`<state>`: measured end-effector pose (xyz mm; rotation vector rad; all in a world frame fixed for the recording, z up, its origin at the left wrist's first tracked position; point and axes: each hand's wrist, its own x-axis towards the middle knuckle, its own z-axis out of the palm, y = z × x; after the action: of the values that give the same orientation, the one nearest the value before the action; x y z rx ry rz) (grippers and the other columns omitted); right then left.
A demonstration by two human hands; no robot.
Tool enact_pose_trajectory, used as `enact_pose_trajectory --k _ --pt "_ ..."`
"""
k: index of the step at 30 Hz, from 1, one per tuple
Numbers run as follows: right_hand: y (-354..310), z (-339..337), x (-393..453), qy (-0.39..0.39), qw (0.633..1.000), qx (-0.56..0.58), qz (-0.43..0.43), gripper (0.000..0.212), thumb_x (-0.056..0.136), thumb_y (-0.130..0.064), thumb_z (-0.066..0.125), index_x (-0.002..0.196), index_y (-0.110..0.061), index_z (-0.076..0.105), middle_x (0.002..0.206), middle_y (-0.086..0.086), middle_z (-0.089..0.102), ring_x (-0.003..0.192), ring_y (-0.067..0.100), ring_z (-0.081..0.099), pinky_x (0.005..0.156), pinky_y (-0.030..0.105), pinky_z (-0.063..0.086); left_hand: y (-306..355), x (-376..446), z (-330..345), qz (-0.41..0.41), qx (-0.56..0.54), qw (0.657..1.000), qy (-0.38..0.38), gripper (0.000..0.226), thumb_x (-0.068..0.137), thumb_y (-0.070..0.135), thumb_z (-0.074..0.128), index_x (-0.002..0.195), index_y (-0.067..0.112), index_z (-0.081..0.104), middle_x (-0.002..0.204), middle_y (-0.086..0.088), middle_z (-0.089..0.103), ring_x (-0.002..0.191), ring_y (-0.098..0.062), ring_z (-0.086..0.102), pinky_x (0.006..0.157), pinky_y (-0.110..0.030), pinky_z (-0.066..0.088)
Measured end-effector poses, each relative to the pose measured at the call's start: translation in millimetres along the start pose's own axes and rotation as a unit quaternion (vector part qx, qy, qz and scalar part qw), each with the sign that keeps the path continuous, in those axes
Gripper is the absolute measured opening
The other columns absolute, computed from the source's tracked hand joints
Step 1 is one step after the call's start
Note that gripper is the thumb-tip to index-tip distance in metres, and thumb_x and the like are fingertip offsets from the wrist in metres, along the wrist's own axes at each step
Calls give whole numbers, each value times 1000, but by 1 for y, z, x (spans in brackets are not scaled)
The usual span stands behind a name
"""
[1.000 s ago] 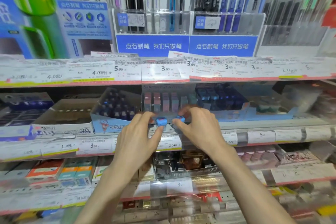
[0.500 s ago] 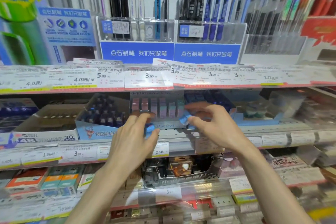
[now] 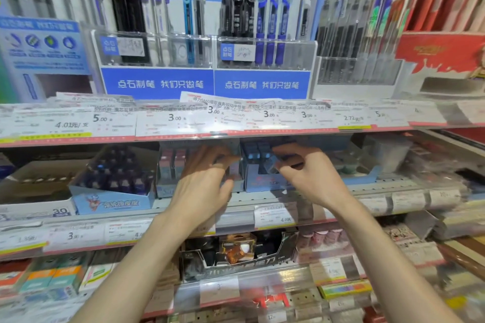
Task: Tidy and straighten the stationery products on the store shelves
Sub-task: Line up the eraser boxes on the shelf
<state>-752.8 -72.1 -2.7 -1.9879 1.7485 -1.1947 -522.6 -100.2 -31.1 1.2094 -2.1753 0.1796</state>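
Note:
My left hand (image 3: 204, 183) reaches into the middle shelf, its fingers curled over the right part of a display box of pastel pink and blue items (image 3: 170, 165). Blur and the fingers hide whatever is inside that hand. My right hand (image 3: 312, 176) pinches a small blue item (image 3: 270, 165) between thumb and fingertips. It holds the item just above a blue display box (image 3: 262, 182) with similar blue pieces standing in its back row (image 3: 256, 152).
A box of dark blue bottles (image 3: 115, 181) stands left of the pastel box, next to a white carton (image 3: 34, 191). Price-label strips (image 3: 183, 120) line the shelf edge above my hands. Pen racks (image 3: 157, 55) fill the top shelf. A black display box (image 3: 236, 254) sits below.
Both hands have moved up and deeper into the middle shelf. The right hand carried its blue item rightward over the blue box. The left hand's blue item is no longer visible.

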Motion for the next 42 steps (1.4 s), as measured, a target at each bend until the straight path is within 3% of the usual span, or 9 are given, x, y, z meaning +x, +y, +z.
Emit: enact_pose_trajectory --k 5,11,15,18,25,29,34,42 --pt "-5 17 13 42 995 -70 -48 19 90 -34 70 104 -21 70 91 -11 73 78 7 67 74 25 54 -5 -1 4 10 -7 1000 5 46 86 18 62 131 24 60 127 2 54 121 -21 43 102 -35 38" --pt "-8 18 20 19 984 -162 -74 25 93 -42 63 90 -21 76 80 -12 64 69 9 58 66 26 47 -7 -4 6 11 -12 1000 11 45 87 18 61 132 24 59 127 4 52 121 -19 41 102 -34 38" --pt "-3 9 16 -37 989 -116 -83 22 94 -27 62 109 -18 75 114 -3 71 92 17 67 88 32 54 -8 -5 7 10 -9 1000 6 45 88 20 61 133 24 59 127 5 52 121 -18 41 101 -34 37" --pt "2 5 16 -51 990 -108 -77 26 96 -22 61 120 -19 71 128 -6 66 104 15 65 94 24 48 -10 -4 6 7 -14 1000 -5 46 88 20 60 133 25 58 128 6 50 122 -18 40 101 -34 37" --pt "0 8 19 -14 993 -75 -91 20 92 -30 67 108 -21 75 95 -8 71 76 8 60 76 30 53 -11 -3 6 11 -30 999 0 45 88 19 61 133 24 59 127 7 52 121 -16 39 102 -31 34" --pt "-4 13 25 -29 991 -82 -99 17 91 -34 69 103 -24 76 77 -22 63 68 -3 56 64 12 41 -12 -3 5 8 -37 999 -8 45 90 21 59 134 26 57 128 9 49 124 -14 37 103 -29 35" --pt "-3 16 29 -57 984 -116 -123 17 91 -28 68 103 -21 78 105 -7 73 83 9 62 83 29 51 -13 -4 5 3 -46 999 -16 47 90 20 57 136 29 54 131 10 46 125 -11 37 104 -31 38" --pt "-5 22 22 -72 974 -145 -161 17 92 -17 64 103 -17 77 107 -1 70 94 21 65 85 39 53 -14 -5 7 -5 -55 998 -28 48 91 23 54 138 33 50 136 13 41 128 -9 34 100 -30 40"
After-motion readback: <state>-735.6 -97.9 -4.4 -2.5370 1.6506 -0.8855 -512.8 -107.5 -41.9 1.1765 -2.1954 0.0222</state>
